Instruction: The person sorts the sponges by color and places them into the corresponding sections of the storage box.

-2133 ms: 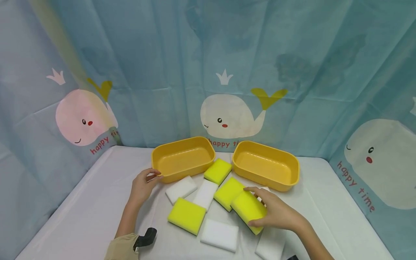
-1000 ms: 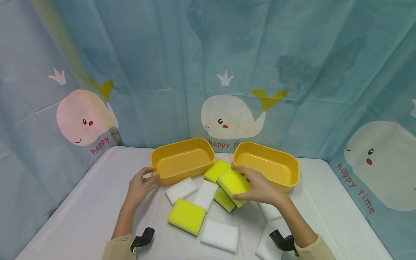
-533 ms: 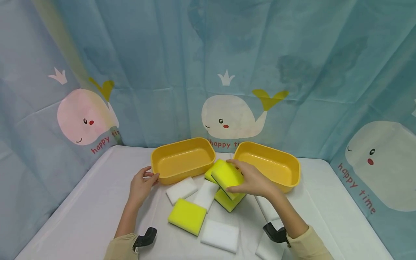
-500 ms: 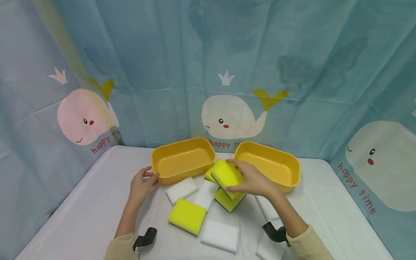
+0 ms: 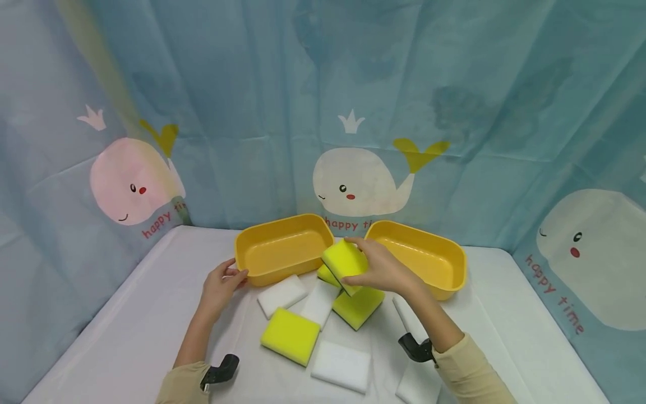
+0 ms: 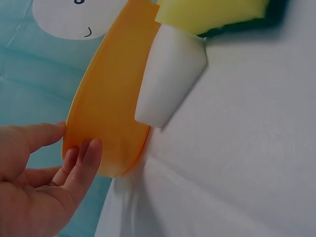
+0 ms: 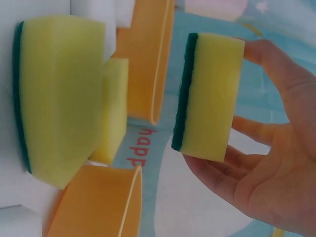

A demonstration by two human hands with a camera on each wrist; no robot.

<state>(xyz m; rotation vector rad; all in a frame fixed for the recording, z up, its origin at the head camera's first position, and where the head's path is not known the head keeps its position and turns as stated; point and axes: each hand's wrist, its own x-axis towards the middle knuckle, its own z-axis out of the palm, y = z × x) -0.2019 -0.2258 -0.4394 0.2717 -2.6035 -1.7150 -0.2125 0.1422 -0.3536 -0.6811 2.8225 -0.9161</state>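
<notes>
My right hand (image 5: pixel 386 269) grips a yellow sponge (image 5: pixel 344 261) by its ends, thumb at the near end and fingers at the far one. A dark green scouring layer shows under the sponge (image 7: pixel 212 96) in the right wrist view, where it is clear of the table. Below it lie two more yellow sponges, one (image 5: pixel 357 310) nearer and one (image 5: pixel 327 274) partly hidden behind it. My left hand (image 5: pixel 218 289) rests its fingertips at the left end of the left orange-yellow tub (image 5: pixel 285 247); in the left wrist view they touch the tub's outer wall (image 6: pixel 106 108).
A second orange-yellow tub (image 5: pixel 424 258) stands at the back right. In front lie another yellow sponge (image 5: pixel 290 336) and several white sponge blocks, such as the white block (image 5: pixel 342 367) near the front. A blue whale-print curtain (image 5: pixel 242 112) closes off the table's back.
My right hand has lifted the yellow sponge and carried it left and back from the right-hand side, over the other yellow sponges. The left hand has stayed at the left tub.
</notes>
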